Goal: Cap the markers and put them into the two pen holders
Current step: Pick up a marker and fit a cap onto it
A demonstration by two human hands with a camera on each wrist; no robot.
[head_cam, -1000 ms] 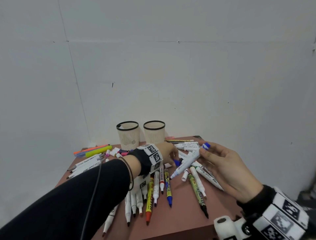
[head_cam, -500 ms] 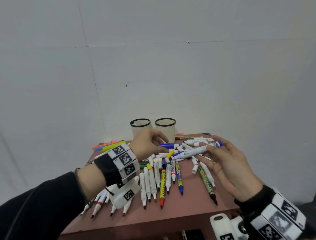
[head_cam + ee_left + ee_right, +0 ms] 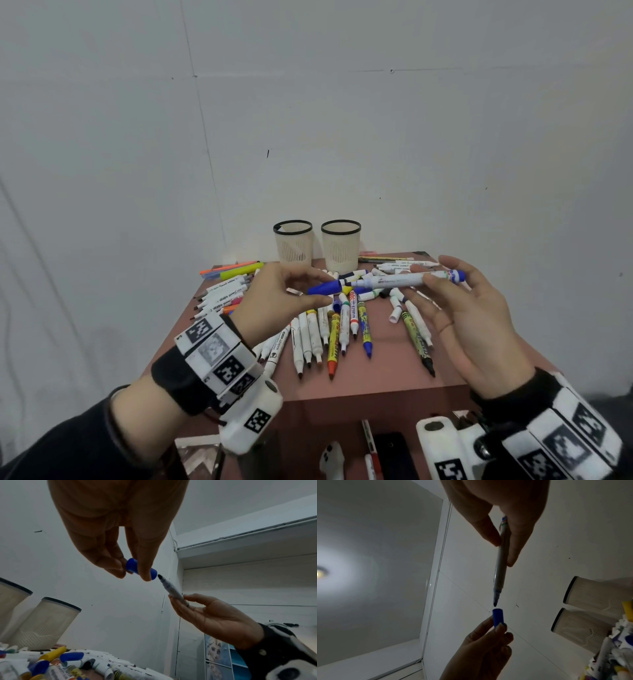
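Holding a blue cap (image 3: 323,287) pinched between thumb and fingertips, the left hand (image 3: 274,301) lines its open mouth up with the bare tip of a white marker (image 3: 394,281), which the right hand (image 3: 469,322) grips near its blue tail end between thumb and fingers. Cap and tip sit just apart, nearly on one line above the reddish table (image 3: 387,373), apparently so a short push will seat the cap. Below them lie many uncapped markers (image 3: 329,332) fanned across the tabletop. Two mesh pen holders (image 3: 317,246) stand side by side at the far edge, with no markers showing above their rims, so most of the job appears to lie ahead.
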